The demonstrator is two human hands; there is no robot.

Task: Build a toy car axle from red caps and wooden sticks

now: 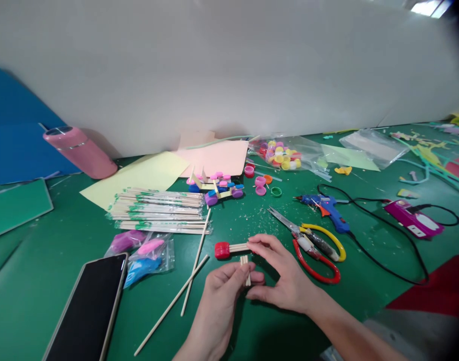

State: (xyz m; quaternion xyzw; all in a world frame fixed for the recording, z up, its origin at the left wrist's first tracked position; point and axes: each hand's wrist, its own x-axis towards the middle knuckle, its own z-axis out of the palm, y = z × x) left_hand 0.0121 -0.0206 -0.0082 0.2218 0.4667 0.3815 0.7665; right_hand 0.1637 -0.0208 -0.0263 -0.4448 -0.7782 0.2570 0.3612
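Observation:
My left hand (pixel 222 301) pinches a small bundle of short wooden sticks (pixel 246 271) between thumb and fingers. Just right of it, my right hand (pixel 282 276) has its fingers apart, the fingertips at the end of several short sticks (pixel 238 247) that stick out of a red piece (pixel 221 250) on the green table. Two long bare sticks (pixel 171 306) lie crossed to the left of my hands. Scissors with red and yellow handles (pixel 312 245) rest beyond my right hand.
A phone (pixel 90 308) and bagged clay (pixel 148 250) lie left, below wrapped chopsticks (pixel 159 210). A blue glue gun (pixel 327 208) with a black cord and a purple device (pixel 413 218) are right. Bagged caps (pixel 280 154), small models (pixel 216 188) and a pink bottle (pixel 81 153) stand behind.

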